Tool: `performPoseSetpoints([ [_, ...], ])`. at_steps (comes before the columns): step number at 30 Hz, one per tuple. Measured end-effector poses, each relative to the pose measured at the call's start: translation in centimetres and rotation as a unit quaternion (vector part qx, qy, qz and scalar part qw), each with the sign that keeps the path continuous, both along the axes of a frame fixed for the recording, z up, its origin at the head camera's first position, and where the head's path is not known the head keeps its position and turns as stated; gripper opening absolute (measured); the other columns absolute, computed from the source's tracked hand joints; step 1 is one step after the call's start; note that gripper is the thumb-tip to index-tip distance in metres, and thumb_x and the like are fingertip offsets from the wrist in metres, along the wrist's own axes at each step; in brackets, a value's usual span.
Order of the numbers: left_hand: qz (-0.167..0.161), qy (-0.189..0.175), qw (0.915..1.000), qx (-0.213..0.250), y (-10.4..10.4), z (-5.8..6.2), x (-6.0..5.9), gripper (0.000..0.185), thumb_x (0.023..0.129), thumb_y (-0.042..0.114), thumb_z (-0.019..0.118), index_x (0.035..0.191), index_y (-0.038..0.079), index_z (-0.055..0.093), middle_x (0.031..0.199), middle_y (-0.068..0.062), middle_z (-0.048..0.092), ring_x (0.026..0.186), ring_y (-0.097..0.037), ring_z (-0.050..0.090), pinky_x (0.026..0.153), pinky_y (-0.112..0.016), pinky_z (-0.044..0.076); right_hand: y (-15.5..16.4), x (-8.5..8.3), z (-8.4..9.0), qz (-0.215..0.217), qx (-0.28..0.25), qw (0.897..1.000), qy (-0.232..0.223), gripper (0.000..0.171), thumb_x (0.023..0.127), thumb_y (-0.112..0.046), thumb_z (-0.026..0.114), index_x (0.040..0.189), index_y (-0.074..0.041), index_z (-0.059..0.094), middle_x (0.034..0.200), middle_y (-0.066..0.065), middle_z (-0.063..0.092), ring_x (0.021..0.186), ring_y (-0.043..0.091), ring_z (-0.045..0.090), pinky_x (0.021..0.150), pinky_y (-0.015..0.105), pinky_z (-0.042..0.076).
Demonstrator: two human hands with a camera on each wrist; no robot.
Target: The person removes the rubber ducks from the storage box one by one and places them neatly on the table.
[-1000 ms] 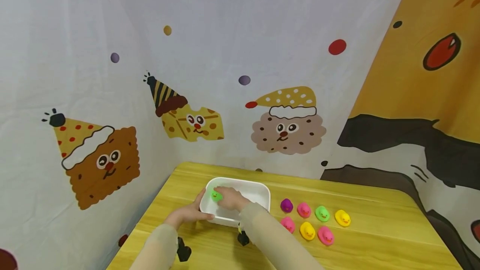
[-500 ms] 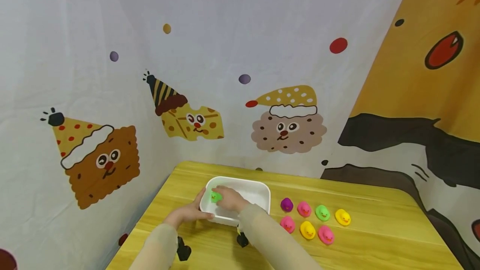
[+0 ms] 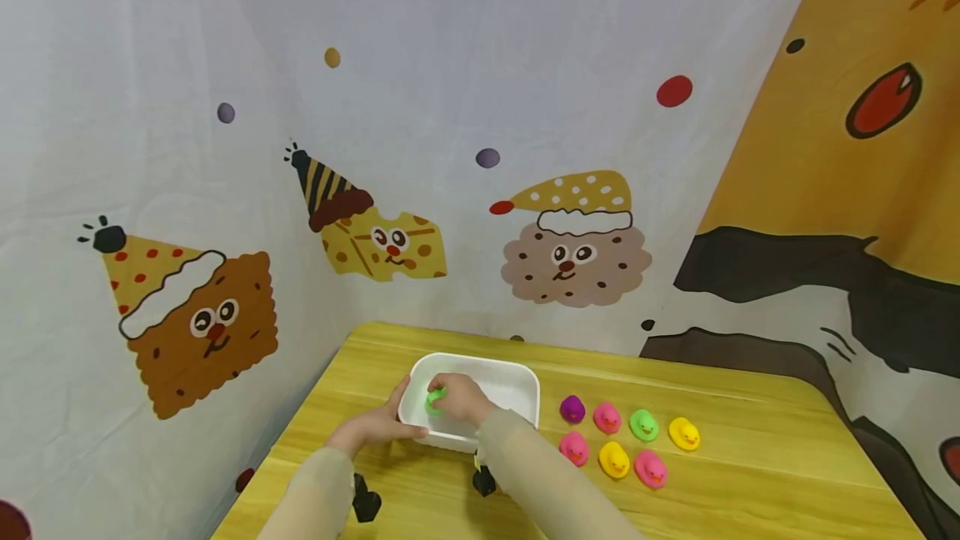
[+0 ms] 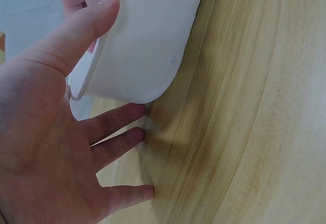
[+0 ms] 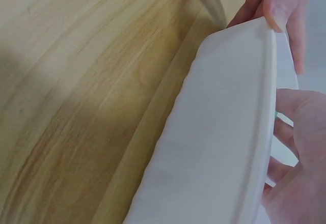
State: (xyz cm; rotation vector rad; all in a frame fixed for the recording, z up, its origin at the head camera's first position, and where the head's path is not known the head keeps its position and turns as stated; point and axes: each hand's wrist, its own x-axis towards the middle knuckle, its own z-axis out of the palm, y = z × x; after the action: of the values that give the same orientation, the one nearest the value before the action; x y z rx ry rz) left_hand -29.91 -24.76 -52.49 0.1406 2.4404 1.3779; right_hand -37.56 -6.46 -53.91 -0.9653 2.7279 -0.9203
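Note:
In the head view, my right hand (image 3: 461, 399) reaches into a white plastic tray (image 3: 510, 372) and pinches a green rubber duck (image 3: 433, 402) near its left end. Most of the duck is hidden by the fingers; whether it touches the tray floor I cannot tell. My left hand (image 3: 378, 424) holds the tray's near left corner, thumb on the near rim. The left wrist view shows that thumb on the rim of the white tray (image 4: 137, 40) and several fingers spread beside its corner. In the right wrist view, a bit of green shows behind the tray's rim (image 5: 265, 107).
Right of the tray, rubber ducks stand in two rows on the wooden table (image 3: 750, 465): purple (image 3: 573, 409), pink (image 3: 607, 418), green (image 3: 643, 425) and yellow (image 3: 684, 434) behind; pink, yellow (image 3: 614, 460) and pink in front. A printed cloth (image 3: 420, 107) hangs behind.
My right hand's fingers have curled in around the green duck, which shows less and sits slightly lower and turned. The left hand and tray stay in place.

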Motion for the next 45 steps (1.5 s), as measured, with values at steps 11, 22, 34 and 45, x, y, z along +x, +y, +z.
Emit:
performPoseSetpoints([
  [11, 0.008, -0.005, 1.0, 0.003, 0.0, 0.1, 0.0, 0.116, 0.08, 0.024, 0.081, 0.154, 0.003, -0.007, 0.154, -0.034, 0.009, 0.134, -0.048, 0.027, 0.109, -0.064, 0.02, 0.3, 0.2, 0.0, -0.003, 0.011, 1.0, -0.003, 0.02, 0.077, -0.006, 0.075, 0.091, -0.013, 0.064, 0.093, -0.005, 0.067, 0.082, 0.011, 0.056, 0.079, 0.03, 0.048],
  [22, 0.013, -0.007, 0.9999, 0.0, 0.1, 0.2, 0.1, 0.117, 0.08, 0.027, 0.081, 0.154, 0.005, -0.006, 0.154, -0.034, 0.012, 0.133, -0.048, 0.028, 0.108, -0.065, 0.02, 0.4, -0.1, -0.4, -0.012, 0.021, 1.0, -0.012, 0.025, 0.077, -0.009, 0.076, 0.101, -0.011, 0.069, 0.096, -0.005, 0.068, 0.083, 0.009, 0.055, 0.084, 0.03, 0.048],
  [34, 0.021, -0.009, 0.9997, -0.012, 0.2, 0.1, 0.1, 0.115, 0.08, 0.026, 0.081, 0.155, 0.006, -0.005, 0.154, -0.033, 0.011, 0.134, -0.05, 0.027, 0.107, -0.067, 0.02, 0.9, 0.2, -0.3, -0.027, 0.009, 0.997, -0.073, 0.025, 0.079, -0.016, 0.077, 0.104, -0.011, 0.071, 0.097, -0.004, 0.068, 0.089, 0.012, 0.058, 0.089, 0.034, 0.047],
  [45, 0.006, -0.008, 0.9999, -0.01, 0.0, 0.1, 0.2, 0.115, 0.082, 0.033, 0.078, 0.154, 0.004, -0.007, 0.153, -0.036, 0.009, 0.133, -0.051, 0.026, 0.107, -0.067, 0.018, 2.0, 0.4, 0.9, -0.023, 0.008, 0.998, -0.057, 0.024, 0.077, -0.013, 0.079, 0.1, -0.009, 0.072, 0.093, -0.002, 0.068, 0.085, 0.013, 0.057, 0.084, 0.03, 0.047],
])
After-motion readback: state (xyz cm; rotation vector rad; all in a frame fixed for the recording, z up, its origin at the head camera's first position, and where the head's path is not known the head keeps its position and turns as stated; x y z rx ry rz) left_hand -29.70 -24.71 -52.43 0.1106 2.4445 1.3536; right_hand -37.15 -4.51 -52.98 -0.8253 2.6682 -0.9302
